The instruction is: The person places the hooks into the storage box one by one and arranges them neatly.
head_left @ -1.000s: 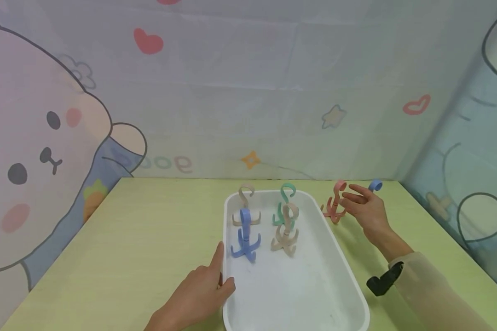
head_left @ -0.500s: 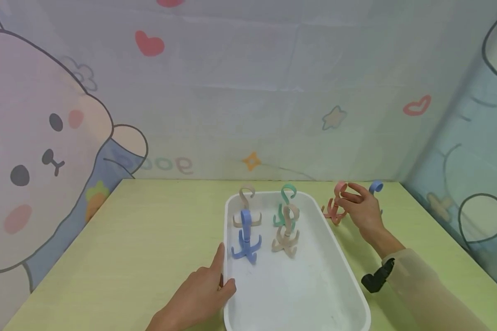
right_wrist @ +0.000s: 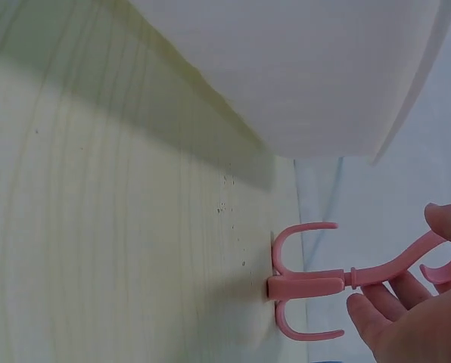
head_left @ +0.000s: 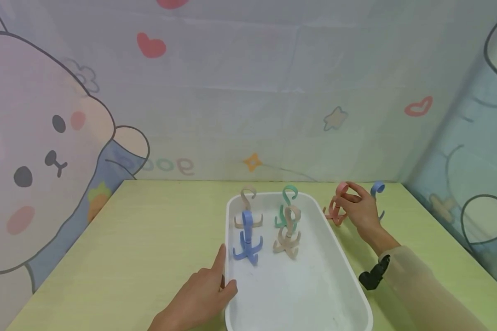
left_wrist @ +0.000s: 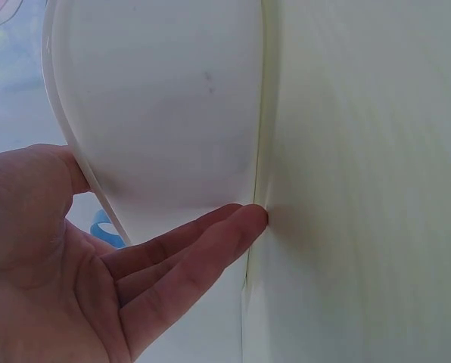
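Observation:
My right hand [head_left: 362, 211] grips the curved neck of a pink multi-prong hanging hook [head_left: 335, 211], which stands upright on the table right of the tray. In the right wrist view the thumb lies on one side of the pink hook [right_wrist: 309, 286] and the fingers on the other, its prongs at the tabletop. With my left hand [head_left: 199, 292] I hold the left edge of a white tray [head_left: 298, 294], thumb over the rim and fingers along the outer wall [left_wrist: 172, 151]. Standing in the tray are a blue hook [head_left: 247, 243], two beige hooks [head_left: 287, 239] and a green hook [head_left: 289, 195].
Another blue hook [head_left: 377, 188] stands behind my right hand, partly hidden by it. The pale yellow-green table [head_left: 149, 239] ends at a printed cloth backdrop [head_left: 232, 92], with a side panel [head_left: 472, 174] at the right.
My right hand has moved slightly left onto the pink hook and taken hold of its neck. The blue hook behind it shows more now. My left hand stays on the tray edge.

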The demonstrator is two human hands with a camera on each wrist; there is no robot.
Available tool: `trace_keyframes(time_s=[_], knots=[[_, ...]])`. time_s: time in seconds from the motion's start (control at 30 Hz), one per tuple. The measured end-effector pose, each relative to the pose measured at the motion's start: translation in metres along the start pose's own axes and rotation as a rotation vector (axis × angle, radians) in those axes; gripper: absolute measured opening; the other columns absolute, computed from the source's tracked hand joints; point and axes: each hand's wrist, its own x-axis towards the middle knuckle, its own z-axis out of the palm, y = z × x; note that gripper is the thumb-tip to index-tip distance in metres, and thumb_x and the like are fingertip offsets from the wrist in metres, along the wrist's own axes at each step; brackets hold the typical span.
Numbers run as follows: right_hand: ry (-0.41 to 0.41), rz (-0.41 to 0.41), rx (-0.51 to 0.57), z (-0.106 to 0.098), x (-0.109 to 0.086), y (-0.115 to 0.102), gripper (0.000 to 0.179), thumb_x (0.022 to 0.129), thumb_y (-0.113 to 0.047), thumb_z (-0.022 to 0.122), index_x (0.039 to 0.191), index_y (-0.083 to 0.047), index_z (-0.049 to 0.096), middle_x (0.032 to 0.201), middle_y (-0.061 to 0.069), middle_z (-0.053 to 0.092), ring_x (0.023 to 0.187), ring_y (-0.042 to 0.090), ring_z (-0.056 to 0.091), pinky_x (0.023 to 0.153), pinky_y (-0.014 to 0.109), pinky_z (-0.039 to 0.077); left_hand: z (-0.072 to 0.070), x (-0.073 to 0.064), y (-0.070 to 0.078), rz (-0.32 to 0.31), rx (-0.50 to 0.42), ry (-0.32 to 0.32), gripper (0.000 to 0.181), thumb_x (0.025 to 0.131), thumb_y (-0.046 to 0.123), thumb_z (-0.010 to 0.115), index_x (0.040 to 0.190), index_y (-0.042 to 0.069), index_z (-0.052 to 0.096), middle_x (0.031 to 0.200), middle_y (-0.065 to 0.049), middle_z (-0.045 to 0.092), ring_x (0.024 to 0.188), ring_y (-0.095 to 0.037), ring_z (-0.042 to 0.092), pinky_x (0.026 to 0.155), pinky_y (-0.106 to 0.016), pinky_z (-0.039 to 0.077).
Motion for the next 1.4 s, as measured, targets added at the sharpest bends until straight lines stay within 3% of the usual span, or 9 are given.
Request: trace_keyframes(time_s=[0.1,0.2,0.37,0.47,0.63,0.8,0.93,1.13,1.4], knots=[[-0.005,0.007,-0.004,0.002,0.002,0.002,0.075,0.103,-0.03,0.068,0.167,-0.017,0.033,0.149,0.025,0.056,0.13,0.027,0.058,0.114,0.055,0.047,0.0,0.0,0.0,0.0,0.001,0.0,0.085,0.102,0.03,0.057,0.166,-0.007,0.015,0.077,0.008,0.064,0.062,-0.008,0.052,0.059,-0.027,0.04],[-0.012,0.01,-0.005,0.003,0.003,0.003,0.076,0.103,-0.032,0.068,0.168,-0.017,0.032,0.15,0.025,0.055,0.132,0.032,0.058,0.113,0.055,0.047,0.001,0.0,0.0,0.0,0.005,0.002,0.085,0.102,0.03,0.057,0.166,-0.007,0.015,0.077,0.008,0.064,0.063,-0.008,0.052,0.06,-0.027,0.04],[-0.007,0.011,-0.005,0.004,0.005,0.001,0.075,0.102,-0.036,0.069,0.167,-0.019,0.035,0.147,0.021,0.058,0.119,0.021,0.063,0.111,0.052,0.05,0.0,0.001,-0.001,-0.001,0.008,0.005,0.085,0.102,0.03,0.057,0.166,-0.007,0.015,0.077,0.008,0.063,0.063,-0.008,0.052,0.06,-0.027,0.04],[0.001,0.015,-0.007,0.005,0.006,-0.001,0.073,0.101,-0.037,0.07,0.165,-0.02,0.039,0.142,0.016,0.062,0.11,0.013,0.065,0.105,0.043,0.054,0.0,0.001,-0.001,-0.001,0.005,0.005,0.086,0.101,0.031,0.057,0.166,-0.006,0.015,0.077,0.008,0.063,0.062,-0.008,0.052,0.059,-0.027,0.039],[0.008,0.022,-0.011,0.006,0.007,-0.003,0.069,0.101,-0.036,0.069,0.163,-0.021,0.043,0.133,0.009,0.066,0.105,0.012,0.068,0.097,0.033,0.054,0.0,0.001,-0.001,-0.002,0.001,0.007,0.085,0.102,0.03,0.057,0.166,-0.007,0.015,0.076,0.007,0.063,0.062,-0.008,0.051,0.057,-0.027,0.038],[0.01,0.014,0.036,0.002,0.008,-0.001,0.068,0.101,-0.033,0.07,0.162,-0.019,0.044,0.108,-0.013,0.07,0.099,0.003,0.068,0.095,0.027,0.051,0.0,0.001,-0.001,-0.003,0.0,0.006,0.085,0.101,0.031,0.057,0.166,-0.007,0.016,0.077,0.008,0.064,0.062,-0.008,0.052,0.059,-0.027,0.039],[-0.02,-0.008,0.162,-0.004,0.007,-0.001,0.065,0.101,-0.023,0.07,0.16,-0.016,0.045,0.092,-0.025,0.072,0.094,-0.004,0.07,0.09,0.019,0.055,0.0,0.001,-0.001,-0.006,-0.001,0.003,0.086,0.101,0.031,0.057,0.166,-0.006,0.015,0.078,0.008,0.064,0.062,-0.008,0.052,0.059,-0.027,0.039],[-0.06,-0.045,0.323,-0.013,0.004,-0.002,0.055,0.099,-0.016,0.072,0.15,-0.016,0.051,0.09,-0.018,0.078,0.09,-0.001,0.075,0.084,0.016,0.058,-0.001,0.001,0.0,-0.008,-0.002,0.002,0.086,0.102,0.031,0.057,0.166,-0.007,0.015,0.076,0.007,0.063,0.061,-0.008,0.052,0.057,-0.027,0.039],[-0.127,-0.078,0.381,-0.022,-0.003,-0.006,0.058,0.1,-0.018,0.073,0.152,-0.014,0.048,0.096,-0.013,0.08,0.092,0.005,0.078,0.086,0.018,0.058,-0.001,0.0,0.0,0.002,-0.01,0.001,0.085,0.102,0.03,0.056,0.166,-0.008,0.014,0.076,0.008,0.064,0.061,-0.007,0.052,0.058,-0.027,0.039]])
